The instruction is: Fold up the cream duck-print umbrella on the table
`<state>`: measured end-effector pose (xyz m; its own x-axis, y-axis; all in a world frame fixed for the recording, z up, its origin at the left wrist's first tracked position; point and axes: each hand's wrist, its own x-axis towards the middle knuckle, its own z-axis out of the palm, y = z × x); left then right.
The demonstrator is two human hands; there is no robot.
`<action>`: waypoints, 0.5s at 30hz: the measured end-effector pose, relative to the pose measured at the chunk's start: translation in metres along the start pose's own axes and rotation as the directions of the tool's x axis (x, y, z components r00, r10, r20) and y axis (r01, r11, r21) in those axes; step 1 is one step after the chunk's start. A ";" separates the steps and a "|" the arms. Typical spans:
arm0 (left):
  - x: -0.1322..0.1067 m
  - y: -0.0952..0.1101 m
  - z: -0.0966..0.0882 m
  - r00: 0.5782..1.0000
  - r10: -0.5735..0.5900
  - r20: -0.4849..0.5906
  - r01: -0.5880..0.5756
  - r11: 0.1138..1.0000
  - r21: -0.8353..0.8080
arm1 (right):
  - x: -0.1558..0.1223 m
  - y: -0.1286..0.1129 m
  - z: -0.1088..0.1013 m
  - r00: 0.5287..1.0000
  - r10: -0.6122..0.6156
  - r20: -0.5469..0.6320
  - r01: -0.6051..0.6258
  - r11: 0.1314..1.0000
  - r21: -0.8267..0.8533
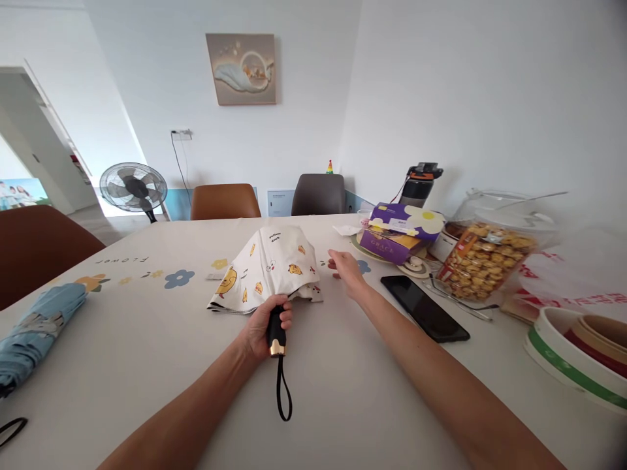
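Note:
A white folding umbrella (274, 264) with yellow duck prints lies loosely bunched on the table, its canopy pointing away from me. My left hand (267, 323) is wrapped round its black handle, just below the canopy. A gold-coloured ring trims the handle's near end, and a black wrist strap hangs from it onto the table. To the right of the canopy, my right hand (347, 273) is held apart from the fabric with its fingers stretched out and nothing in them.
A rolled blue umbrella (42, 333) lies at the left. On the right are a black phone (424, 307), glasses (465, 303), purple boxes (392, 245), a jar of snacks (484, 254), a dark bottle (418, 186) and tape rolls (578, 359). Chairs (225, 201) stand behind the table.

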<state>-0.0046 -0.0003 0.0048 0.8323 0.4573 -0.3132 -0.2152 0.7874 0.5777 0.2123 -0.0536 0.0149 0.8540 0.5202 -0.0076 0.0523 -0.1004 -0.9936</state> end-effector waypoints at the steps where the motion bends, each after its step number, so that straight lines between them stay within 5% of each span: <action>1: 0.000 0.000 0.000 1.000 0.000 0.007 0.000 1.000 0.005 | -0.001 0.002 0.001 0.999 0.012 0.036 -0.012 1.000 0.003; 10: 0.000 0.000 0.000 1.000 -0.016 0.014 0.016 1.000 0.008 | -0.013 0.004 0.007 0.968 0.082 0.236 -0.073 0.996 -0.047; 15: -0.001 -0.001 0.001 1.000 -0.018 0.010 0.018 1.000 0.013 | -0.020 -0.004 0.008 0.920 0.090 0.382 -0.124 0.990 0.066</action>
<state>-0.0045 -0.0017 0.0051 0.8410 0.4388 -0.3164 -0.1934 0.7902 0.5815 0.1904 -0.0570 0.0183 0.5927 0.7932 -0.1395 -0.0882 -0.1083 -0.9902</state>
